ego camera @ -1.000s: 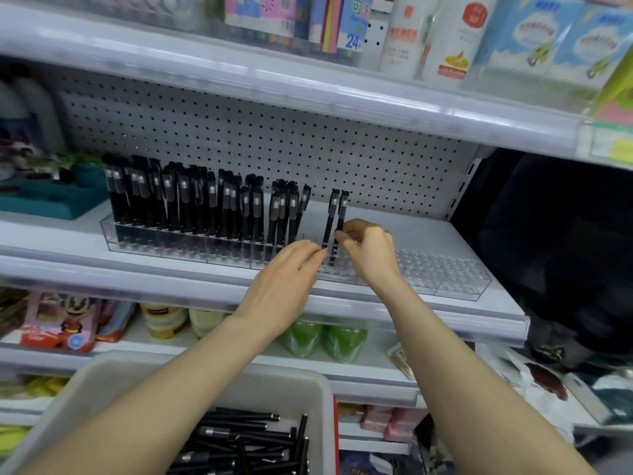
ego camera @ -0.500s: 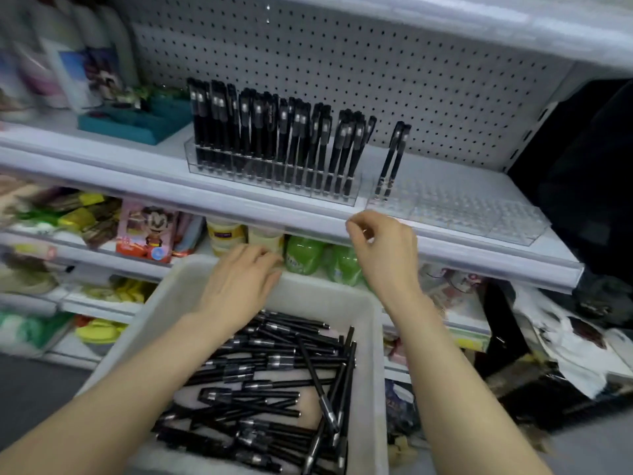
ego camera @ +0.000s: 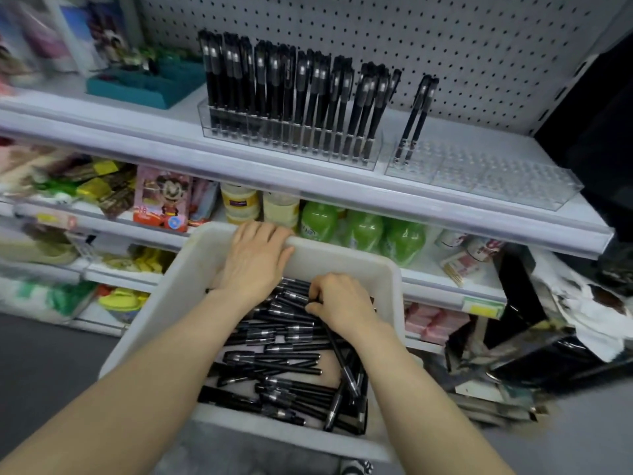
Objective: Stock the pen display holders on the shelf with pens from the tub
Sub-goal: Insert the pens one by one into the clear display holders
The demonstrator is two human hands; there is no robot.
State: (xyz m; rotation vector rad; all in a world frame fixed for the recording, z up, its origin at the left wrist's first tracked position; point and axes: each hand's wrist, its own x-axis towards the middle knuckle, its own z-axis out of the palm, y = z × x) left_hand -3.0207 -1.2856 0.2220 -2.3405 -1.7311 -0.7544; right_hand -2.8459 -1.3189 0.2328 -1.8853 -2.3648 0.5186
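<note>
A white tub (ego camera: 161, 303) below the shelf holds several loose black pens (ego camera: 274, 365). My left hand (ego camera: 255, 260) rests on the tub's far rim with its fingers over the edge. Down among the pens, my right hand (ego camera: 342, 303) has its fingers curled and pinches a black pen. On the shelf, a clear display holder (ego camera: 291, 142) stands packed with upright black pens. To its right a second clear holder (ego camera: 486, 176) carries two pens (ego camera: 416, 114) at its left end.
The white shelf edge (ego camera: 308, 186) runs above the tub. A teal tray (ego camera: 147, 84) sits left of the holders. Green bottles (ego camera: 363, 231), jars and packets fill the lower shelf. Dark clutter and bags (ego camera: 548, 337) lie on the floor at the right.
Both hands came down from the shelf holder to the tub. The left hand settled on the far rim; the right hand dropped among the pens and closed on one.
</note>
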